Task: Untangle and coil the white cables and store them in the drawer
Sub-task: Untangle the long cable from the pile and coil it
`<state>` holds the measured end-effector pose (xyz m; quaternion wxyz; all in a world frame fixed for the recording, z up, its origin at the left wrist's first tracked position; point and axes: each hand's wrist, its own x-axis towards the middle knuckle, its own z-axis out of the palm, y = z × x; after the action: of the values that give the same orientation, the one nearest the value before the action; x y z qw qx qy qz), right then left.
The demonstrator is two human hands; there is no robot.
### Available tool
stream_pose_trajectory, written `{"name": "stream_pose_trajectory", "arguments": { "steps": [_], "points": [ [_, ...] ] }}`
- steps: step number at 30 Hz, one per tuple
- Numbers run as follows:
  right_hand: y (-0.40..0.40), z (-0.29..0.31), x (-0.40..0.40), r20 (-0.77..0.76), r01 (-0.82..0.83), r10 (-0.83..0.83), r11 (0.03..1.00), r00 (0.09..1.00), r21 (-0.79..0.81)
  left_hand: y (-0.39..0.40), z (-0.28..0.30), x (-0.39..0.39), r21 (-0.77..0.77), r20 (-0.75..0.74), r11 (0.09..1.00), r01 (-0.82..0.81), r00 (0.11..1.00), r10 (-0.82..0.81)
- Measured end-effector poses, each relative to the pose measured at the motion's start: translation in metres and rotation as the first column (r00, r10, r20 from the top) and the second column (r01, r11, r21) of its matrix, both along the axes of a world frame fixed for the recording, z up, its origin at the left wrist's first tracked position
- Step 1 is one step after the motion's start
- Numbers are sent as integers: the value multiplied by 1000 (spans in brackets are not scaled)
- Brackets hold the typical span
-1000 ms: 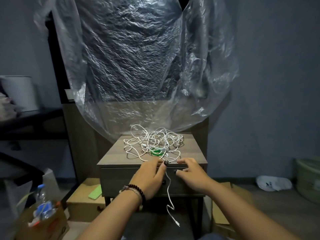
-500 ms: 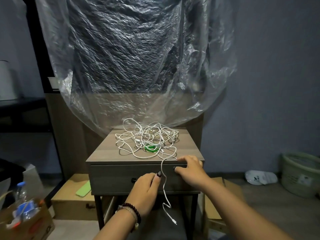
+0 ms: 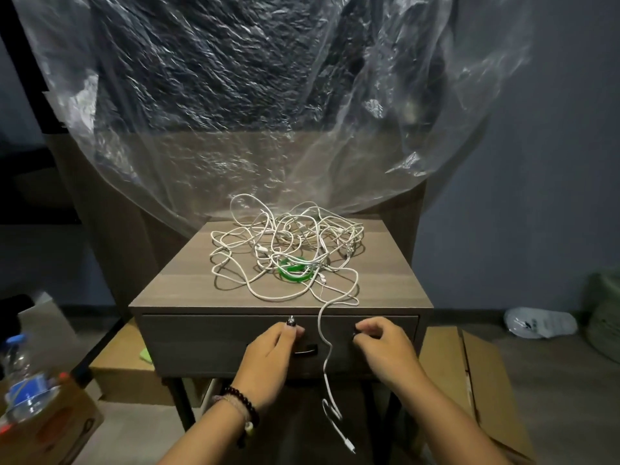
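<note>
A tangle of white cables [image 3: 288,246] lies on top of the wooden nightstand [image 3: 174,286], wound around a green ring [image 3: 295,274]. One cable end [image 3: 327,357] hangs over the front edge, down past the drawer front [image 3: 201,344]. The drawer is closed. My left hand [image 3: 266,364] is at the drawer front with its fingertips just above the dark handle [image 3: 307,350], covering the handle's left part. My right hand [image 3: 385,352] hovers before the drawer's right side, fingers loosely curled, holding nothing. The hanging cable runs between both hands.
A crumpled clear plastic sheet [image 3: 268,112] hangs behind the nightstand. Cardboard boxes [image 3: 486,380] lie on the floor on both sides. A water bottle [image 3: 23,380] stands in a box at lower left. A green basket [image 3: 604,313] is at far right.
Both hands dropped from the nightstand's top edge to the drawer front. The left hand moved up to the handle. The camera came closer.
</note>
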<state>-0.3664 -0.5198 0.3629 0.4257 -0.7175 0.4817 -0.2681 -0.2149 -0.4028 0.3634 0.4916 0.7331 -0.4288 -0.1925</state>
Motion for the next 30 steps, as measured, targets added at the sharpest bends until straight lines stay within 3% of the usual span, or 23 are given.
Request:
{"name": "stream_pose_trajectory", "arguments": {
  "steps": [4, 8, 11, 14, 16, 18, 20, 21, 24, 26, 27, 30],
  "points": [
    [-2, 7, 19, 30, -95, 95, 995, 995, -15, -20, 13, 15, -201, 177, 979, -31, 982, 68],
    [1, 11, 40, 172, -72, 70, 997, 983, 6, -40, 23, 42, -269, 533, 963, -27, 829, 172],
    [6, 19, 53, 353, -158, 87, 971, 931, 177, -50, 23, 55, -58, 665, 998, 20, 747, 24],
    [9, 31, 55, 550, -301, 44, 873, 834, 385, -56, 18, 61, 242, 703, 963, -118, 706, -90],
    [8, 38, 52, 600, -318, 11, 856, 800, 408, -59, 20, 64, 329, 728, 930, -164, 672, -139],
    [7, 39, 49, 443, -183, 55, 951, 895, 250, -64, 24, 67, 390, 709, 903, -180, 684, -170],
    [6, 37, 45, 193, -114, 121, 992, 974, -50, -71, 29, 73, 440, 665, 881, -174, 722, -189],
    [7, 37, 43, 102, -178, 188, 979, 977, -100, -74, 32, 77, 457, 636, 875, -161, 747, -195],
    [9, 34, 42, -125, -410, 409, 912, 904, 24, -81, 35, 87, 465, 571, 877, -121, 798, -192],
    [9, 31, 43, -341, -431, 374, 897, 862, -104, -83, 32, 88, 449, 590, 884, -134, 787, -180],
    [8, 31, 44, -373, -401, 310, 894, 875, -199, -83, 32, 87, 443, 612, 883, -156, 772, -171],
    [7, 32, 48, -268, -243, 143, 888, 953, -390, -88, 30, 85, 442, 659, 870, -220, 737, -148]
  ]
}}
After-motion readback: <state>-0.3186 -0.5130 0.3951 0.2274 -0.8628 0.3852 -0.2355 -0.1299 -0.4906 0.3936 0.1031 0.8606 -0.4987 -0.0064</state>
